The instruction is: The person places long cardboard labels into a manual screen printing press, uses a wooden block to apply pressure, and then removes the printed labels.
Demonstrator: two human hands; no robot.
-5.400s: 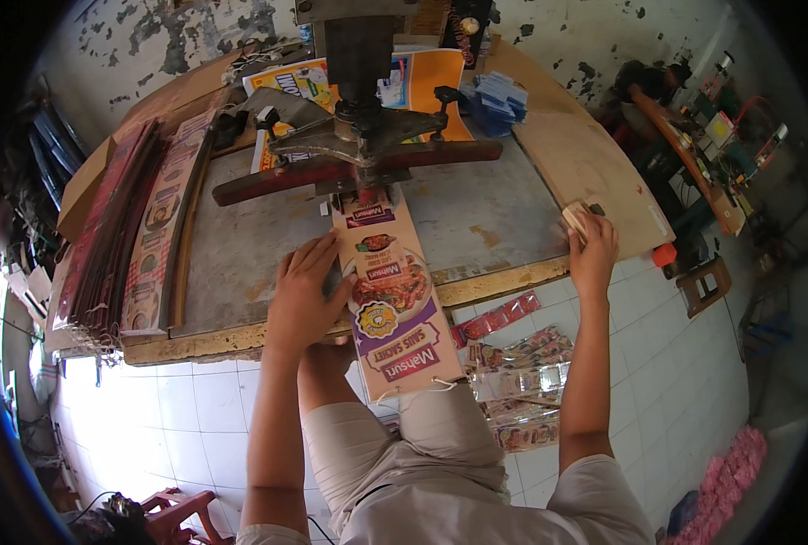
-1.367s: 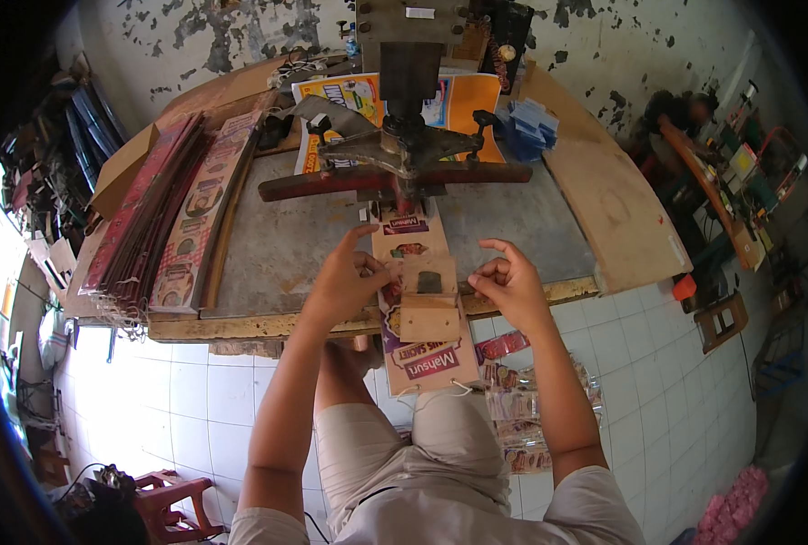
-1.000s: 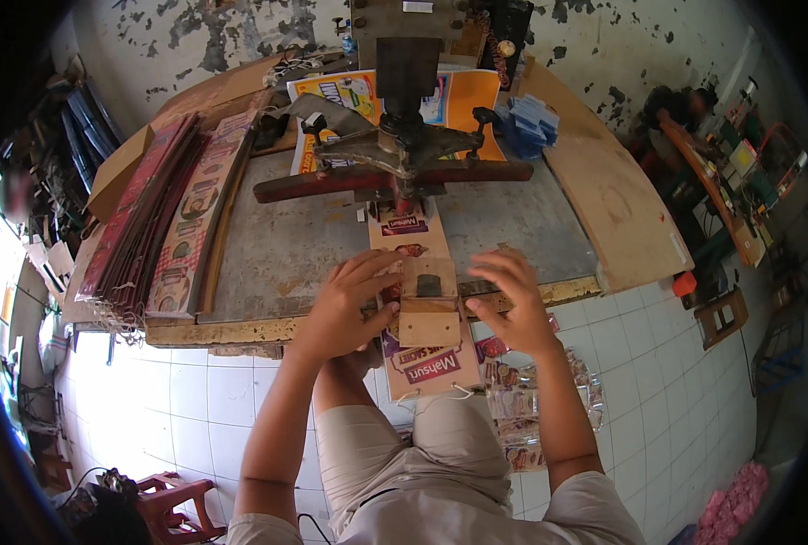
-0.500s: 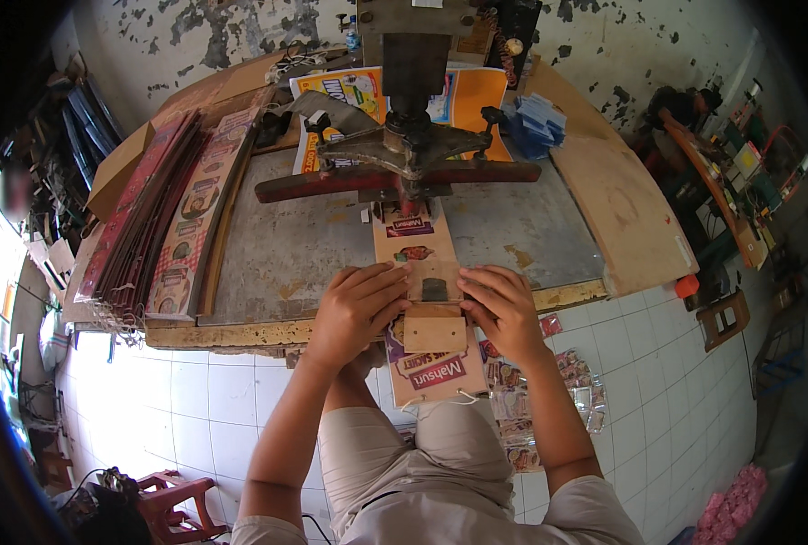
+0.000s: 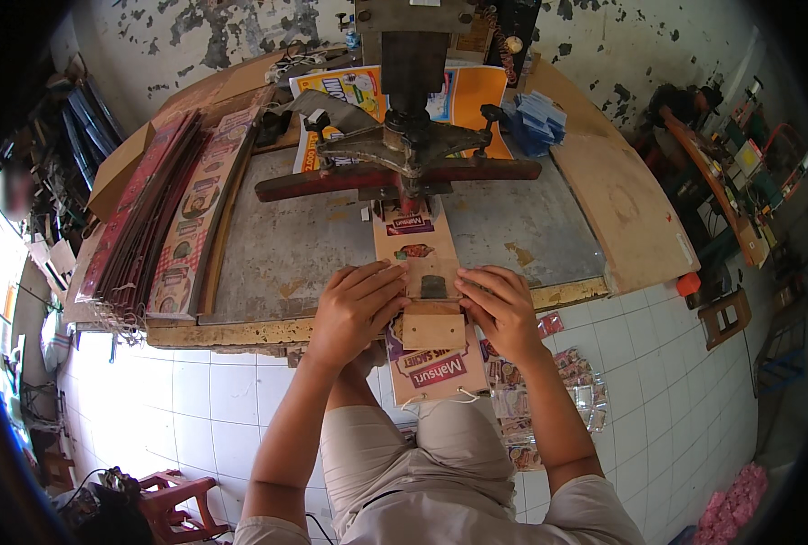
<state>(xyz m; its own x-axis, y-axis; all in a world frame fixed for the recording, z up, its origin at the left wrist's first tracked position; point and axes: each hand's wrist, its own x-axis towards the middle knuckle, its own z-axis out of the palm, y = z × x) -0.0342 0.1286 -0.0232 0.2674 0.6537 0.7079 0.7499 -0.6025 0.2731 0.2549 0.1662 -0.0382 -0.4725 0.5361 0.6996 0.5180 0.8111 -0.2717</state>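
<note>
A long printed cardboard strip [image 5: 413, 245] runs from under the press head [image 5: 408, 150] toward me and over the table's front edge. White string hangs at its near end. Across the strip lies a small plain tan piece [image 5: 433, 331] with small dark holes, perhaps wood or board. Just beyond it a dark rectangular patch [image 5: 433, 287] shows on the strip. My left hand [image 5: 363, 302] grips the strip's left edge, fingers bent together. On the opposite edge, my right hand [image 5: 497, 307] pinches with thumb and fingers. Both sets of fingertips partly hide the edges.
Stacked printed strips [image 5: 163, 218] lie on the left of the metal-topped table [image 5: 522, 245]. A blue bundle [image 5: 537, 123] and a tan board [image 5: 617, 209] are at the right. Small packets [image 5: 567, 381] lie on the tiled floor. A red stool [image 5: 177, 504] stands lower left; another person [image 5: 681, 109] sits far right.
The small tan piece has shifted and tilted slightly, and the strip's near end has risen a little. Both hands keep nearly the same place.
</note>
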